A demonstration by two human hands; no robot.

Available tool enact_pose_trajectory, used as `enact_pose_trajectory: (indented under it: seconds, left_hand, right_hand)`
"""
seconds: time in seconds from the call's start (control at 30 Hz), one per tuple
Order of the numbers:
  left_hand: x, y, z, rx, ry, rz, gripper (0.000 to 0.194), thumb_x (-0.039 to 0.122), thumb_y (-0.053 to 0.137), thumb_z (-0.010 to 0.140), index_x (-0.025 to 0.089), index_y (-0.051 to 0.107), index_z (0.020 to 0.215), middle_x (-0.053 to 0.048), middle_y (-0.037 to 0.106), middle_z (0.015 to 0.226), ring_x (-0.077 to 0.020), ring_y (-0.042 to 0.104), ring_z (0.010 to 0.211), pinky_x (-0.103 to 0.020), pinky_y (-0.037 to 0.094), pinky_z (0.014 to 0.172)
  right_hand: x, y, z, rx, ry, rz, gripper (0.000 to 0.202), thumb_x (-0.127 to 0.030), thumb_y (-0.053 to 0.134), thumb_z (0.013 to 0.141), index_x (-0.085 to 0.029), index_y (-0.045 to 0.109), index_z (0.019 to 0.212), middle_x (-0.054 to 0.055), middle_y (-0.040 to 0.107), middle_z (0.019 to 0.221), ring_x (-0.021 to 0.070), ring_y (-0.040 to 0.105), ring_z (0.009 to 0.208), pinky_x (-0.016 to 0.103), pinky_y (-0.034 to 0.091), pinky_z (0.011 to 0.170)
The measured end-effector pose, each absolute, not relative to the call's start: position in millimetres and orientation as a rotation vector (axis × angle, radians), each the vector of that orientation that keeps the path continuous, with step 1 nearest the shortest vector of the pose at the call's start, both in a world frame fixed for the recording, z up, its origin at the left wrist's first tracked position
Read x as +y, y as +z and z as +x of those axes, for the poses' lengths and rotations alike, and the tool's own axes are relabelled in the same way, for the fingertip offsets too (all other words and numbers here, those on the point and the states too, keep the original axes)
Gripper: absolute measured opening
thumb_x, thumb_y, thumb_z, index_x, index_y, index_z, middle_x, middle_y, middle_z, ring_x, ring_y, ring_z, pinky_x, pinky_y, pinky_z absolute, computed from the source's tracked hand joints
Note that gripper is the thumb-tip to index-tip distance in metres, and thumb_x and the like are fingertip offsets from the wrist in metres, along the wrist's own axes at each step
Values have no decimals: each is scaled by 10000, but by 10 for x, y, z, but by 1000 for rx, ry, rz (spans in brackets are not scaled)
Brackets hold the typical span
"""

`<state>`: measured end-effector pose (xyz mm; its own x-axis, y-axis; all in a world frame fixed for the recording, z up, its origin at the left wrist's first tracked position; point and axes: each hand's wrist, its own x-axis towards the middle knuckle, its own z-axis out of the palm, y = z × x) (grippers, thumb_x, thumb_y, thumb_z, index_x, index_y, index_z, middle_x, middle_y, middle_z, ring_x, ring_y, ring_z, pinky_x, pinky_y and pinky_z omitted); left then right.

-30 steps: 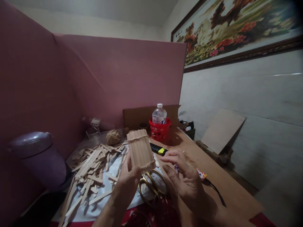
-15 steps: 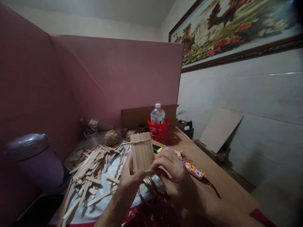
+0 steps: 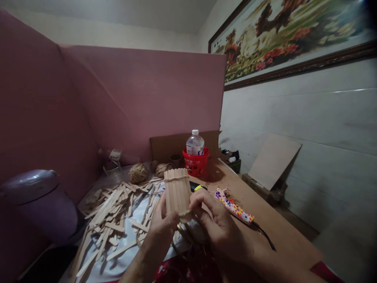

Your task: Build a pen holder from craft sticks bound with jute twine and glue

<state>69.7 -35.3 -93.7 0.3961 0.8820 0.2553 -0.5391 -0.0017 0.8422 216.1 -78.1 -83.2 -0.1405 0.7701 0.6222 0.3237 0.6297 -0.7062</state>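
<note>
A small cup made of wooden sticks (image 3: pixel 177 191), bound near its top with a thin cord, was held upright above the tabletop (image 3: pixel 265 224), in front of the person and between both hands. The left hand (image 3: pixel 160 220) was closed around the lower left side of the cup, with the thumb pressed on its front. The right hand (image 3: pixel 216 222) was placed at the lower right edge, and its fingertips (image 3: pixel 194 199) were pinching the bottom rim of the cup. Under the hands, golden scissors (image 3: pixel 188 234) were partly seen, mostly hidden. To the left, a large heap of loose wooden sticks (image 3: pixel 114 212) was spread on a white sheet (image 3: pixel 126 255). Just beside the right hand, a tool with a flowered handle (image 3: pixel 234 207) was lying on the bare wood, and a black cable (image 3: pixel 265 236) was running from it toward the near edge. Behind the cup, a black and yellow cutter (image 3: pixel 198 186) was partly covered by it. Farther back, two balls of twine (image 3: pixel 138 173) were lying near a red bucket (image 3: pixel 196 165), and a water bottle (image 3: pixel 194 143) was standing in the bucket. A pink board (image 3: pixel 141 102) was standing behind all of this. At the far left, a purple bin with a lid (image 3: pixel 38 204) was seen.
</note>
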Motion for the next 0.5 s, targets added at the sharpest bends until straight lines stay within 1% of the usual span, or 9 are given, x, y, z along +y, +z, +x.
enact_pose_trajectory:
  seconds: [0.07, 0.1, 0.2, 0.27, 0.37, 0.5]
  left_hand:
    - [-354, -938, 702, 374, 1145, 1030, 704, 394, 768, 604, 170, 521, 1224, -132, 638, 1078, -308, 591, 989, -342, 483, 762]
    - [-357, -938, 703, 366, 1144, 1021, 707, 384, 771, 605, 173, 519, 1230, -131, 639, 1082, -307, 592, 993, -344, 482, 774]
    - [-374, -936, 699, 365, 1146, 1020, 725, 377, 769, 615, 193, 498, 1261, -126, 641, 1094, -301, 598, 996, -338, 486, 770]
    - [-389, -925, 693, 385, 1155, 1029, 755, 375, 768, 619, 206, 469, 1291, -122, 638, 1112, -300, 601, 997, -340, 488, 770]
    - [-403, -900, 677, 405, 1187, 1060, 797, 368, 772, 621, 213, 433, 1326, -118, 631, 1141, -304, 591, 1023, -349, 486, 800]
    - [-396, -891, 646, 367, 1181, 1025, 738, 360, 758, 652, 254, 461, 1320, -86, 636, 1151, -285, 587, 1052, -319, 487, 824]
  right_hand:
    - [-787, -814, 2161, -1584, 589, -915, 72, -265, 436, 920, -216, 485, 902, 20, 522, 859, 174, 498, 801, 318, 401, 732]
    - [-786, -810, 2151, -1516, 595, -936, 93, -294, 470, 904, -219, 492, 953, 27, 531, 895, 182, 501, 822, 323, 404, 743]
    - [-763, -808, 2098, -1398, 619, -1012, 336, -331, 586, 830, -225, 482, 1131, 65, 544, 1095, 224, 501, 951, 370, 398, 827]
    - [-736, -818, 2056, -1390, 715, -1039, 449, -335, 633, 798, -227, 466, 1201, 79, 534, 1197, 249, 498, 1024, 405, 388, 874]
    - [-699, -845, 2001, -1358, 831, -1008, 497, -353, 636, 803, -224, 449, 1244, 93, 504, 1280, 269, 492, 1091, 435, 393, 905]
    - [-674, -836, 1951, -1242, 1043, -817, 548, -439, 661, 784, -224, 452, 1243, 101, 503, 1295, 269, 516, 1109, 428, 424, 911]
